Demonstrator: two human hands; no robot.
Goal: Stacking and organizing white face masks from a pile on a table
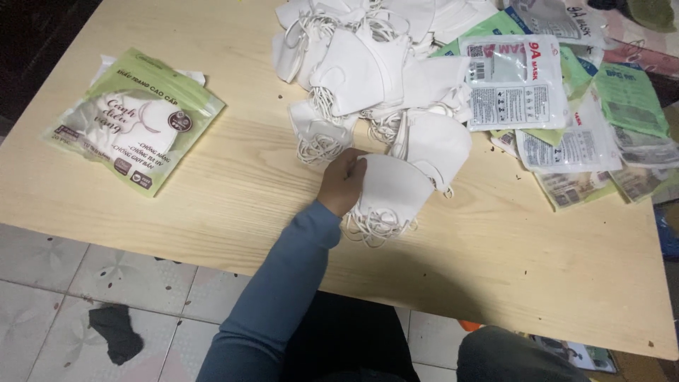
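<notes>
My left hand point(342, 181), in a blue sleeve, grips the left edge of a small stack of white face masks point(392, 191) over the light wooden table point(233, 191). Their ear loops point(371, 228) hang down onto the tabletop. Just beyond the hand lies a big loose pile of white masks point(368, 67) with tangled loops. My right hand is out of the picture.
A green-and-white filled mask packet point(134, 120) lies at the table's left. Several flat empty packets point(566, 106), clear and green, are spread at the right rear. Tiled floor with a dark cloth point(117, 332) shows below the table's near edge.
</notes>
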